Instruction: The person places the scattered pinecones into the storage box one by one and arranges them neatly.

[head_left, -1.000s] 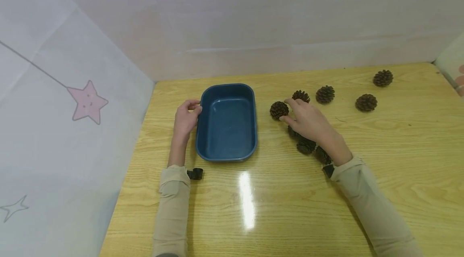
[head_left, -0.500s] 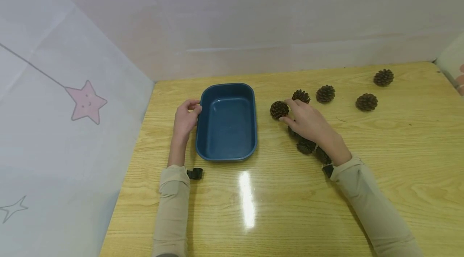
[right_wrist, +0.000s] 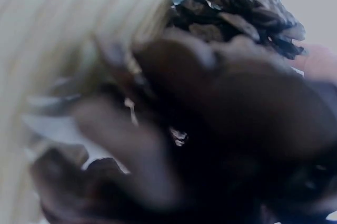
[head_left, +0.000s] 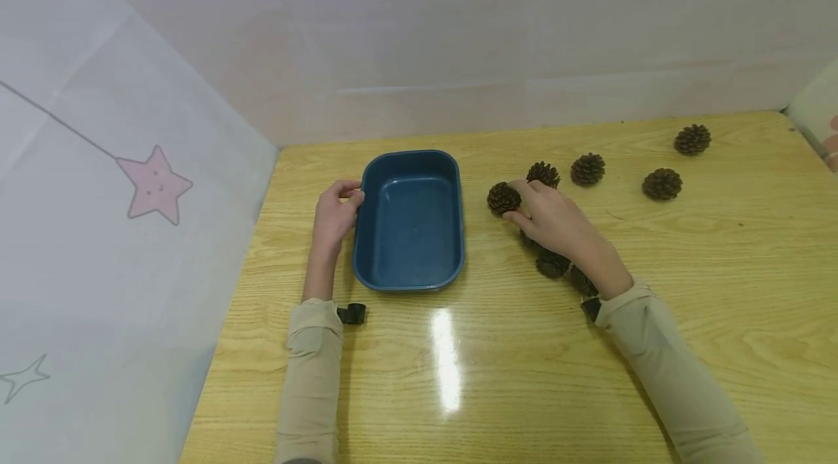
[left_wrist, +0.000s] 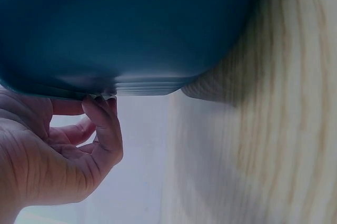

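Observation:
A deep blue plastic tub (head_left: pixel 415 231) with rounded corners sits on the wooden table. My left hand (head_left: pixel 336 215) holds its left rim; in the left wrist view the bent fingers (left_wrist: pixel 107 129) meet the rim from outside. To the right of the tub, my right hand (head_left: pixel 556 220) has thumb and index finger around a brown pine cone (head_left: pixel 501 199), which rests on the table. Another pine cone (head_left: pixel 543 174) lies just behind that hand. Beneath its palm and wrist are more, among them a pine cone (head_left: pixel 552 265). A blurred pine cone (right_wrist: pixel 226 108) fills the right wrist view.
Farther right lie a pine cone (head_left: pixel 588 169), another pine cone (head_left: pixel 662 184) and a pine cone (head_left: pixel 692 139) near the back corner. A pale sheet-covered wall (head_left: pixel 425 35) rises behind the table, and a wall with a pink star (head_left: pixel 159 185) stands on the left.
My right thumb and index finger have shifted very slightly left onto the pine cone. The left hand and the tub stay where they were.

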Demonstrator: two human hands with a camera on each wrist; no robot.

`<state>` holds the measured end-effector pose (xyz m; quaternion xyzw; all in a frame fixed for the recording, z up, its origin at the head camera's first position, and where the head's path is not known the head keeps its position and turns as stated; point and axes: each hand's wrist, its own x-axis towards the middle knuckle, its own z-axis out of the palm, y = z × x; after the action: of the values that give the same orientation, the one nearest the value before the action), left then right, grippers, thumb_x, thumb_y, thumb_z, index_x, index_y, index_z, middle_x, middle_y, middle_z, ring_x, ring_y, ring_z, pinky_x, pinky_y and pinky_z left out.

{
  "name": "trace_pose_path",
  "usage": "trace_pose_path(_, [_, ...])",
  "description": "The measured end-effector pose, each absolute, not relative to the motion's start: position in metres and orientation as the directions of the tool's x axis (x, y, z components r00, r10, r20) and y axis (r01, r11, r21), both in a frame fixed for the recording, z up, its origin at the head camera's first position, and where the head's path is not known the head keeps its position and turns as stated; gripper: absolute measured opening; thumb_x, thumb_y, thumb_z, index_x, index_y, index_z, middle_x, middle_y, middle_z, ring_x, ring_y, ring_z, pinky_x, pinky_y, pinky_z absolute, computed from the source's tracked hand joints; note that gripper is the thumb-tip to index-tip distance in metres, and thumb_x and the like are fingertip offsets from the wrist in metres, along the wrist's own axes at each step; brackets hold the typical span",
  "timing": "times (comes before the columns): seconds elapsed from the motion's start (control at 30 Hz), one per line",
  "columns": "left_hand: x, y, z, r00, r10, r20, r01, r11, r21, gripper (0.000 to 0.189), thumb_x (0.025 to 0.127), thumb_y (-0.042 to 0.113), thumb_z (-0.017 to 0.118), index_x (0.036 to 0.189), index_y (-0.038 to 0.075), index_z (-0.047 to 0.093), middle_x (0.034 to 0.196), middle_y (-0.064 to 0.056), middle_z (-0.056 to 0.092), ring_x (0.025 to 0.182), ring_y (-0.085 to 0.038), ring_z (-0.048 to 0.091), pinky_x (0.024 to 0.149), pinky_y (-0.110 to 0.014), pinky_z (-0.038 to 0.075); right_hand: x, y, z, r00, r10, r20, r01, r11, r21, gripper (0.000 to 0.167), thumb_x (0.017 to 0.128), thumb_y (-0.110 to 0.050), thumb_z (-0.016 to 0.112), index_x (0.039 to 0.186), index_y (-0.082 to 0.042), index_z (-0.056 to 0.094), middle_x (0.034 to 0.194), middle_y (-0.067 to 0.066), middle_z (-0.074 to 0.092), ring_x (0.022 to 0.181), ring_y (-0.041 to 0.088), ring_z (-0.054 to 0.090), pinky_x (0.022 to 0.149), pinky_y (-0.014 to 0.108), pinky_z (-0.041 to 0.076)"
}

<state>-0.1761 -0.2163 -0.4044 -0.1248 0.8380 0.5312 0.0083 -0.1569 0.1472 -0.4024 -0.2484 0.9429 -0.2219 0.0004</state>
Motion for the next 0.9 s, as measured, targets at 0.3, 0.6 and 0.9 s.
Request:
trace_pose_path(0.3, [-0.1762,-0.2173,-0.4059,-0.970,-0.193,-0.146,-0.214,0.398,0.892,0.035,0.106,0.012,0.055,0.137,-0.002,0.061,0.120,-0.017,0.056,0.081,-0.015,0.056,0.063,-0.019,0.050,-0.1560,0.1469,-0.4016,-0.878,-0.470,0.096,-0.460,0.769,-0.444,0.052,0.103,-0.021,0.068,0.142,0.007,0.050,0.120,0.031,0.061,0.083,0.036,0.065,0.072,0.050,0.055])
trace_pose_path(0.6, [-0.1752,-0.2173,-0.4054,-0.971,-0.195,-0.142,-0.211,0.405,0.890,0.034,0.106,0.012,0.055,0.137,-0.002,0.061,0.121,-0.017,0.057,0.081,-0.017,0.056,0.062,-0.019,0.050,-0.1570,0.1462,-0.4020,-0.887,-0.456,0.077,-0.437,0.771,-0.463,0.037,0.102,-0.023,0.070,0.121,0.005,0.054,0.096,0.019,0.061,0.071,0.027,0.059,0.061,0.042,0.050])
trace_pose_path(0.9, [-0.1745,-0.2167,-0.4047,-0.972,-0.192,-0.139,-0.207,0.401,0.892,0.034,0.106,0.012,0.055,0.136,-0.002,0.061,0.119,-0.016,0.056,0.080,-0.017,0.055,0.062,-0.020,0.050,-0.1573,0.1456,-0.4024,-0.887,-0.457,0.072,-0.437,0.777,-0.452,0.027,0.101,-0.022,0.071,0.098,-0.003,0.053,0.083,0.011,0.054,0.064,0.022,0.047,0.057,0.037,0.041])
